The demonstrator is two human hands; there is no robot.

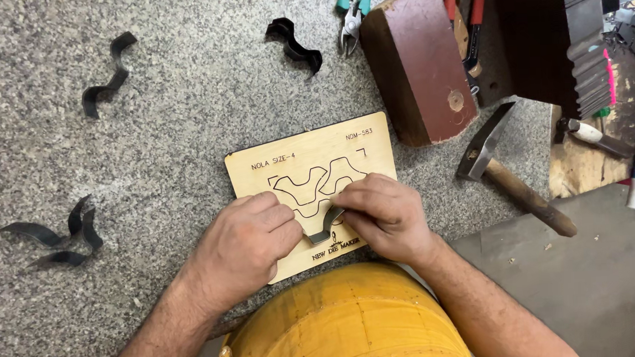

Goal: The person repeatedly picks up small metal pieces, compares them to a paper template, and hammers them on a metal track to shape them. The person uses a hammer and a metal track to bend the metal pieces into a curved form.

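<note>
Both my hands are down on the wooden template board [309, 157], pinching one bent metal strip [327, 230] between them. Left hand [245, 239] is curled, fingers closed tight, thumb and knuckles pressing the strip's left end against the board. Right hand [383, 211] is closed too, fingertips gripping the right end from above, wrist cocked inward. The strip sits at the board's lower middle, just under the cut wavy outline, standing on edge. I'd say it is held that way so its curve can be matched against the groove; whether it has entered the slot I cannot tell, fingers cover the contact.

Forearms come in from the bottom of the view, angled toward each other, elbows out, so both hands bear down from either side. The board lies flat on the speckled stone slab [185, 98], near edge over my yellow-clad knee [352, 320], probably to keep it braced close to the body.

Outward: loose curved strips on the slab, one S-shaped piece [106, 75] far left top, a cluster [59, 236] left of my left hand, another bent piece [295, 45] above the board. A reddish wooden block [416, 60] stands just beyond the board's top right corner, a hammer [510, 169] lies to the right, well within reach, and teal-handled pliers [353, 9] lie at the top edge.
</note>
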